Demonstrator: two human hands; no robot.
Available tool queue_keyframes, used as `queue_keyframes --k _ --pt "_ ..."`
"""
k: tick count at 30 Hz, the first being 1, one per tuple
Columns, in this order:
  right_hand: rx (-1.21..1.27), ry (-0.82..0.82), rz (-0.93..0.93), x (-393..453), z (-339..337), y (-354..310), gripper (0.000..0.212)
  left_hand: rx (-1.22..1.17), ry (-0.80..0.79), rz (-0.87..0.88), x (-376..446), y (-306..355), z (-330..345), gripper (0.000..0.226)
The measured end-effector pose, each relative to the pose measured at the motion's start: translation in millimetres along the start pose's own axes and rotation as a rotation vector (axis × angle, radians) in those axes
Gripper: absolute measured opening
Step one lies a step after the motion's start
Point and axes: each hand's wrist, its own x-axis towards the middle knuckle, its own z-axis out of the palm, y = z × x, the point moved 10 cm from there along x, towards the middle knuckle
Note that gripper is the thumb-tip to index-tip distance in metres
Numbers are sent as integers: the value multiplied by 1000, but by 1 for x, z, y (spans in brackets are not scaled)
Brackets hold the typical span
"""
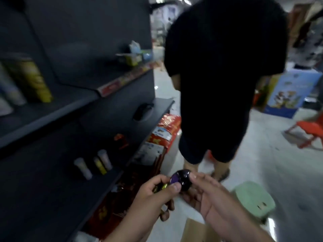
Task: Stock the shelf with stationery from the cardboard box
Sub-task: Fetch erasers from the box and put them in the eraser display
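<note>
Left hand (153, 191) and right hand (206, 189) both pinching a small dark round item (181, 179) with a purple face, low beside the dark shelf (108, 109), above a cardboard box (195, 231) flap on the floor.

Both hands, left (153, 191) and right (208, 193), fingertips pinched together, forearms converging.

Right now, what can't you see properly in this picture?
All in the head view:
- Small dark round thing: both hands pinch it; blur hides what it is.
- Cardboard box: cut off by the bottom edge.
- Tubes on the shelf: labels too blurred.
- Other person: head cut off.
</note>
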Motion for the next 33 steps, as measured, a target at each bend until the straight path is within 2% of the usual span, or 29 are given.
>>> queue_keyframes --k 3,7,13,16,20,24,26,29,33 --pt "-60 -69 26 11 74 27 34 29 90 50 -25 24 -73 15" --pt "-141 -171 -14 26 162 44 12 90 180 139 -50 58 -149 32" --pt "-99 -323 -79 62 276 44 34 -78 312 222 -72 106 -235 32" --pt "-94 -384 -37 85 326 49 17 -162 452 263 -86 121 -293 31" --pt "-185 -538 27 116 396 64 22 -184 694 293 -106 133 -375 23" --pt "-297 -707 128 140 470 96 22 -9 955 349 -139 150 -448 11" --pt "-350 -796 169 148 503 115 28 153 1119 350 -158 159 -479 6" --pt "-466 -918 173 161 551 140 18 440 1362 278 -189 167 -512 8" --pt "-594 -1071 97 171 614 168 15 465 1433 205 -216 156 -540 8"
